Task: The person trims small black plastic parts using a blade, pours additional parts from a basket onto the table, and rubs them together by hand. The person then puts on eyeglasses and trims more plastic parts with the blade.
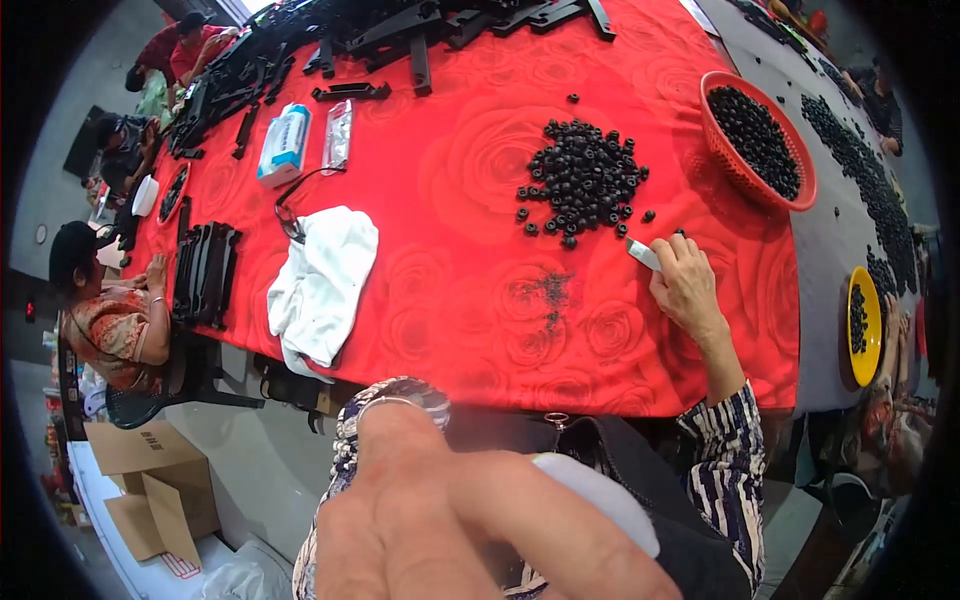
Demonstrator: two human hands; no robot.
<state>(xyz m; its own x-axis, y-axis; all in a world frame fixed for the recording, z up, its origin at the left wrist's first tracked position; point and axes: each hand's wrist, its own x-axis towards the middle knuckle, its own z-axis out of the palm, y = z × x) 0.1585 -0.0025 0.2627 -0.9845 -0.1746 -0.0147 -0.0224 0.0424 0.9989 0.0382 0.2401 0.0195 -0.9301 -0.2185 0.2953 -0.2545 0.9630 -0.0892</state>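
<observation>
My right hand (pixel 686 285) rests low over the red cloth, its fingers closed around a small pale cutter knife (pixel 642 254) that points up and left. A pile of small black plastic rings (pixel 585 175) lies just beyond the knife's tip. Dark crumbs (pixel 550 290) are scattered on the cloth left of this hand. My left hand (pixel 430 510) is raised very close to the camera, back toward it, fingers apart and running off the lower edge. Its fingertips are out of sight, and no held thing shows. Behind it a rounded white thing (pixel 605 495) is partly hidden.
A red basket (pixel 712 130) of black rings stands at the right. A white cloth (pixel 325 285), a blue-white box (pixel 285 145) and stacked black bars (pixel 205 272) lie left. More bars (pixel 390 35) cover the far side. People sit around; a yellow tray (pixel 864 370) is far right.
</observation>
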